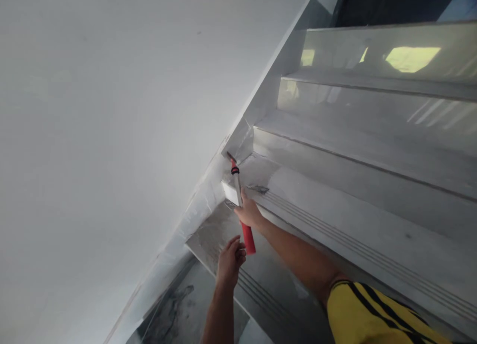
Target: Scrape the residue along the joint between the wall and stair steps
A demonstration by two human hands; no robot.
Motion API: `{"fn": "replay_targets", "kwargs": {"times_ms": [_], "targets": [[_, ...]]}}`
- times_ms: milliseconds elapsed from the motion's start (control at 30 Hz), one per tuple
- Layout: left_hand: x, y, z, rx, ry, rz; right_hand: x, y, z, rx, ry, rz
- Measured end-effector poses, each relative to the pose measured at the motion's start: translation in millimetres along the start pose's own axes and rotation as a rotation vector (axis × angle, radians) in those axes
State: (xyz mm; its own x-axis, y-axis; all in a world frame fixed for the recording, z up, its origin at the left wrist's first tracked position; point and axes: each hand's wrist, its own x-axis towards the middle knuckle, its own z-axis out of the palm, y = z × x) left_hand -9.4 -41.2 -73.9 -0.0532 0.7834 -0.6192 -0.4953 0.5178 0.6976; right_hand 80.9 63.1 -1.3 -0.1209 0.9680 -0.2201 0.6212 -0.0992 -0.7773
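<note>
My right hand point(249, 213) is closed around the metal shaft of a long scraper point(248, 239). Its red handle end sticks out below the hand, and a black ring sits near its red head. The scraper's thin blade lies against the lower end of the grey stone skirting point(244, 138), where it meets the wall. Just left of the red handle is my left hand point(229, 259), its fingers loosely bent and apart, holding nothing that I can see. Whether its fingertips touch the handle is hard to tell.
A white wall point(112, 110) fills the left side. Polished stone steps point(365, 135) rise to the upper right, with grooved lines along some edges. A rough, pale unclad strip point(201, 205) follows the wall's foot. Dark marks stain the lower landing point(179, 299).
</note>
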Motion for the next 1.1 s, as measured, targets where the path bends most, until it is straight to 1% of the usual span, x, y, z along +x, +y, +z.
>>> {"fn": "replay_targets", "kwargs": {"times_ms": [100,200,267,367,433,533,633,733,800,900,1100], "targets": [[-4.4,4.0,-2.5,-0.020,0.014,-0.011,3.5,2.2,0.9,-0.021,0.030,-0.008],[-5.8,8.3,-7.0,-0.039,0.025,-0.007,-3.6,5.9,12.2,-0.126,0.050,-0.059],[-5.6,9.9,-9.4,-0.063,0.036,0.002,-10.6,8.0,20.0,-0.142,0.050,-0.086],[-6.3,10.8,-10.1,-0.086,0.040,0.016,-18.8,8.4,23.8,-0.069,0.047,-0.078],[-7.4,11.6,-9.8,-0.082,0.025,0.016,-20.8,6.5,20.4,0.048,0.059,-0.045],[-8.3,13.7,-11.9,-0.077,0.057,0.006,-11.0,1.3,5.2,0.300,0.132,0.015],[-7.5,16.1,-17.8,-0.090,0.089,0.012,19.0,-5.6,-23.6,0.471,0.213,-0.001],[-7.4,17.7,-23.0,-0.093,0.094,0.020,56.1,-11.9,-56.0,0.501,0.211,-0.031],[-8.1,17.7,-24.3,-0.086,0.107,0.015,74.4,-14.5,-71.5,0.472,0.230,-0.031],[-8.6,15.7,-22.8,-0.086,0.095,0.006,86.0,-14.2,-82.0,0.424,0.252,-0.028],[-3.2,8.1,-15.2,-0.070,0.089,-0.016,82.9,-5.7,-87.3,0.373,0.193,-0.079]]}}
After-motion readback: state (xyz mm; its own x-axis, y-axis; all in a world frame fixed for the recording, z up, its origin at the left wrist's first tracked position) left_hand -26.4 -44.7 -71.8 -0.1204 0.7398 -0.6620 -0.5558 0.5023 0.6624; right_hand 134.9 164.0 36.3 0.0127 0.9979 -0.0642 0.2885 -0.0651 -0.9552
